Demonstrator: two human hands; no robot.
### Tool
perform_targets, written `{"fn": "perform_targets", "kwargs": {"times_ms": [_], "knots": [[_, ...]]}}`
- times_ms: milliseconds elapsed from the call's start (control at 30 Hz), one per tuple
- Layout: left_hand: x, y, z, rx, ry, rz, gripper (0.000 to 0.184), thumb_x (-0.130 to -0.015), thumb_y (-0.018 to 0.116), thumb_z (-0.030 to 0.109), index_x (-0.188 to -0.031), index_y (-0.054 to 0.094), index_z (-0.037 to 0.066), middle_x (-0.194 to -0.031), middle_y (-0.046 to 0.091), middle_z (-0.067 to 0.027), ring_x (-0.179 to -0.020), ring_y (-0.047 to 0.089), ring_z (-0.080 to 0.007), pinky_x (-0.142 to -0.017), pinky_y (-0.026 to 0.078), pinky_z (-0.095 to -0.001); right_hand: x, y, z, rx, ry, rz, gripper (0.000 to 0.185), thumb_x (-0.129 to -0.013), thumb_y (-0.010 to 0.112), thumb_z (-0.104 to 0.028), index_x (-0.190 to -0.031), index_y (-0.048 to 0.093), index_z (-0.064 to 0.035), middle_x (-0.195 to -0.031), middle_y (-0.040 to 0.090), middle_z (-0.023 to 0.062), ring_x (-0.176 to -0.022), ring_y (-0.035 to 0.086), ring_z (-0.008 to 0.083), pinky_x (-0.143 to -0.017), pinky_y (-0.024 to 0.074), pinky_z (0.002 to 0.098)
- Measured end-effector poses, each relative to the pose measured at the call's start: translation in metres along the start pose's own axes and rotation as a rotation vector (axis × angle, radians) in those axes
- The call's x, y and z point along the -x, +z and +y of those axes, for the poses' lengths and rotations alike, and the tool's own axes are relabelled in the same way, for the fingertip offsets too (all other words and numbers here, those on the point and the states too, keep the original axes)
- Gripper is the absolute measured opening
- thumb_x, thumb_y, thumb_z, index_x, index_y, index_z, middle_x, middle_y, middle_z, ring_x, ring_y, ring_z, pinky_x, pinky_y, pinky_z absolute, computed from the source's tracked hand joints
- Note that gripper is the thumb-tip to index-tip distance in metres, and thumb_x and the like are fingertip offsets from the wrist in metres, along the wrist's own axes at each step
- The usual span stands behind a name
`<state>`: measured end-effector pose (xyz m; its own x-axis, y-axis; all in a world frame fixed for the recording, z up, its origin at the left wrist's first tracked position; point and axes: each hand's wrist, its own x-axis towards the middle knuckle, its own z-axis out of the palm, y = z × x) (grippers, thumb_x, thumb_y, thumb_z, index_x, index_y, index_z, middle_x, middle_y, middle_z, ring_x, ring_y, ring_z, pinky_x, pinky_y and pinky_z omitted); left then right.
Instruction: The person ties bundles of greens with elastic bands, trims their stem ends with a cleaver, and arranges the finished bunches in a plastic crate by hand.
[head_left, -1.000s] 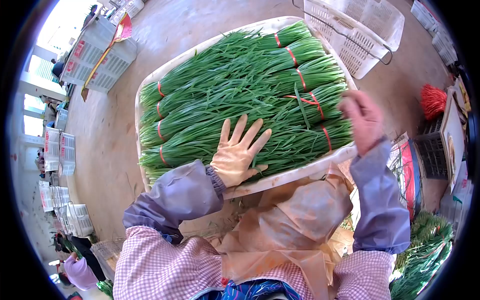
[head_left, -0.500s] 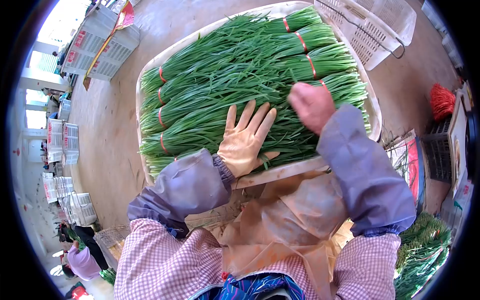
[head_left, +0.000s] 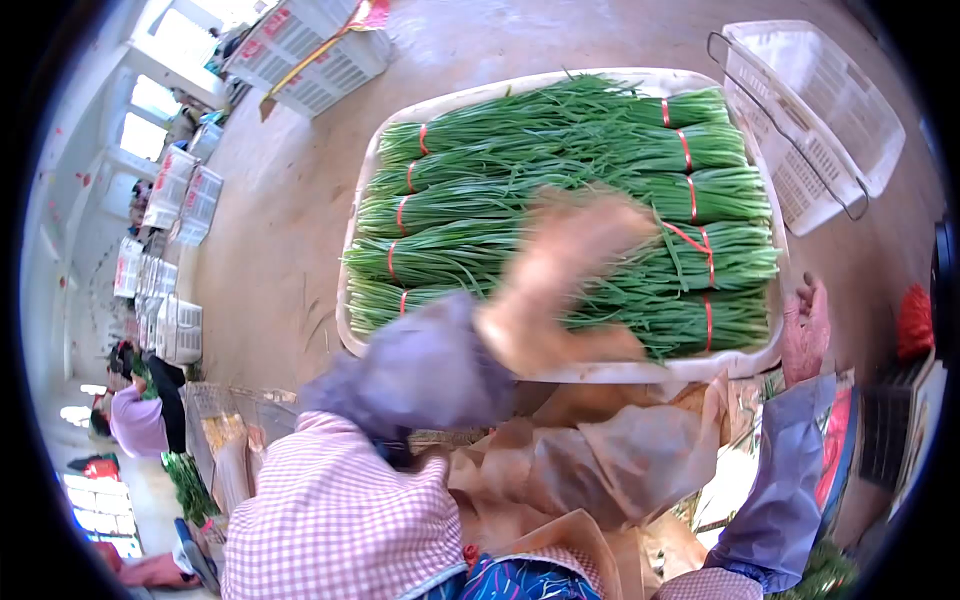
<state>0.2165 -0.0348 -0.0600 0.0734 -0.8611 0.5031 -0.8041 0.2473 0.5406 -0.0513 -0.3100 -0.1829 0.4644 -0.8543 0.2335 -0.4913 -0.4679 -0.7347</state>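
Observation:
Bundles of long green chives (head_left: 470, 207), bound with red ties, lie in rows in a white tray (head_left: 352, 290) in front of me. My left hand (head_left: 565, 285), in a pale rubber glove, is smeared by motion over the tray's near middle. Its thumb stands away from the fingers, which reach right across the leaves; I cannot tell whether they touch them. Near the fingertips, a loose red tie end (head_left: 685, 238) sticks out from one bundle. My right hand (head_left: 803, 330), bare, is just beyond the tray's near right corner, fingers loosely bent and holding nothing visible.
A white plastic crate (head_left: 830, 110) with a long metal hook (head_left: 800, 150) stands at the far right. More crates (head_left: 310, 65) are stacked at the upper left. Red ties (head_left: 915, 322) hang in a bunch at the right. Another person (head_left: 140, 420) is at the left.
My right hand has left the chives and moved right, past the tray's edge. My left hand has swung from lying flat into a fast sweep rightward. The whole view has shifted.

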Motion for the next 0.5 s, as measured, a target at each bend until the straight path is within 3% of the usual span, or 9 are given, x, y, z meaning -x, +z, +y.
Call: {"fn": "perform_targets", "kwargs": {"times_ms": [33,67,100,133,167,267,300,367,500], "knots": [[0.012,-0.025,-0.020,-0.224,-0.071,0.167,0.077,-0.080,0.079,0.016,-0.146,0.041,0.002,-0.145,0.049,-0.0159,-0.136,0.044,-0.0312,-0.115,0.031,-0.0425,-0.011,0.005,0.010,0.038,-0.001,-0.071,0.040,-0.094,0.059,-0.018,-0.129,0.054,0.0007,-0.111,0.065,0.0219,-0.102,0.064,0.0325,-0.090,0.0484,0.0412],[0.032,-0.049,-0.046,-0.383,-0.281,0.338,0.064,-0.079,0.076,0.006,-0.138,0.051,0.003,-0.135,0.058,-0.0176,-0.124,0.056,-0.0315,-0.107,0.041,-0.0402,-0.021,0.012,0.022,0.079,0.004,-0.143,0.040,-0.095,0.059,-0.019,-0.129,0.053,0.0010,-0.112,0.065,0.0237,-0.103,0.063,0.0358,-0.090,0.0477,0.0425],[0.062,-0.075,-0.070,-0.522,-0.473,0.467,0.056,-0.086,0.070,0.006,-0.138,0.050,0.001,-0.132,0.059,-0.0195,-0.120,0.058,-0.0324,-0.104,0.044,-0.0390,-0.029,0.019,0.034,0.122,0.018,-0.216,0.040,-0.095,0.058,-0.020,-0.128,0.053,0.0013,-0.112,0.064,0.0256,-0.104,0.063,0.0391,-0.091,0.0471,0.0438],[0.117,-0.116,-0.114,-0.697,-0.608,0.393,0.051,-0.092,0.065,0.013,-0.139,0.049,0.001,-0.130,0.060,-0.0212,-0.118,0.059,-0.0335,-0.102,0.045,-0.0388,-0.029,0.026,0.030,0.155,-0.038,-0.151,0.038,-0.095,0.055,-0.022,-0.125,0.054,0.0020,-0.112,0.063,0.0291,-0.106,0.060,0.0441,-0.092,0.0458,0.0458],[0.177,-0.155,-0.146,-0.811,-0.920,0.295,0.050,-0.095,0.061,0.021,-0.139,0.049,-0.001,-0.127,0.062,-0.0221,-0.119,0.059,-0.0332,-0.101,0.045,-0.0391,-0.032,0.026,0.022,0.103,-0.049,-0.206,0.036,-0.095,0.054,-0.021,-0.123,0.055,0.0014,-0.111,0.064,0.0280,-0.105,0.061,0.0432,-0.091,0.0464,0.0457],[0.308,-0.233,-0.217,0.066,-1.470,0.211,0.060,-0.100,0.045,0.055,-0.132,0.058,0.006,-0.127,0.063,-0.0158,-0.118,0.058,-0.0314,-0.106,0.044,-0.0453,-0.033,0.018,0.006,-0.119,-0.090,-0.269,0.030,-0.095,0.053,-0.021,-0.117,0.058,-0.0004,-0.101,0.066,0.0256,-0.094,0.065,0.0420,-0.082,0.0498,0.0471],[0.310,-0.233,-0.227,0.513,-1.684,0.649,0.068,-0.096,0.043,0.063,-0.132,0.058,0.007,-0.123,0.065,-0.0153,-0.112,0.062,-0.0329,-0.102,0.048,-0.0516,-0.033,0.017,0.000,-0.057,-0.069,-0.260,0.029,-0.095,0.054,-0.024,-0.112,0.059,-0.0008,-0.099,0.065,0.0280,-0.090,0.064,0.0439,-0.079,0.0500,0.0479],[0.293,-0.217,-0.215,0.452,-1.522,0.635,0.071,-0.098,0.035,0.064,-0.135,0.057,0.007,-0.124,0.065,-0.0156,-0.107,0.065,-0.0357,-0.097,0.052,-0.0526,-0.035,0.008,-0.009,0.013,-0.082,-0.300,0.029,-0.095,0.056,-0.026,-0.110,0.058,-0.0009,-0.097,0.064,0.0298,-0.087,0.063,0.0456,-0.078,0.0496,0.0489],[0.283,-0.206,-0.211,0.471,-1.574,0.658,0.068,-0.098,0.036,0.062,-0.135,0.057,0.008,-0.123,0.066,-0.0139,-0.104,0.067,-0.0311,-0.096,0.053,-0.0454,-0.036,0.006,-0.025,0.038,0.045,-0.320,0.031,-0.096,0.055,-0.027,-0.112,0.058,-0.0007,-0.095,0.065,0.0275,-0.086,0.064,0.0444,-0.079,0.0492,0.0494]]}}
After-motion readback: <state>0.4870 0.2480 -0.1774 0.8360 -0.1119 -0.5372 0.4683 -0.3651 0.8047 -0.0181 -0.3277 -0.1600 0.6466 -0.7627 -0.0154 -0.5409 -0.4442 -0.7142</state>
